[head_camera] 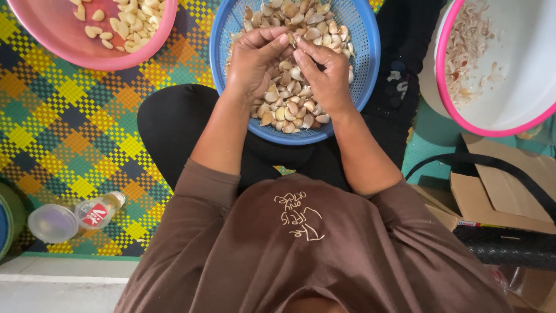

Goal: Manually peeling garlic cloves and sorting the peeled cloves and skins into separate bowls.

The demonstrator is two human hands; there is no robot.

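Brown-sleeved arms rise from the near edge toward a blue perforated basket [359, 64] that rests on the person's lap, piled with unpeeled garlic cloves [289, 101]. At far left a pink bowl [69, 49] holds peeled cloves [124, 23] on the checked woven mat [69, 116]; near left lies a tipped clear plastic bottle [75, 217].

Over the basket's far half, the left hand [255, 58] and right hand [324, 72] meet, fingertips pinching what looks like a single clove between them; the clove itself is mostly hidden, so the exact hold is hard to tell.

At far right sits a white, pink-rimmed basin [509, 75] with papery garlic skins [469, 43], and flattened cardboard [498, 191] lies near right.

Judging by the setup, the basket balances on the legs only, so a knee shift could tip cloves onto the mat. A slipped clove would likely fall back into the pile. Open mat lies left; the right side is crowded by basin and cardboard.
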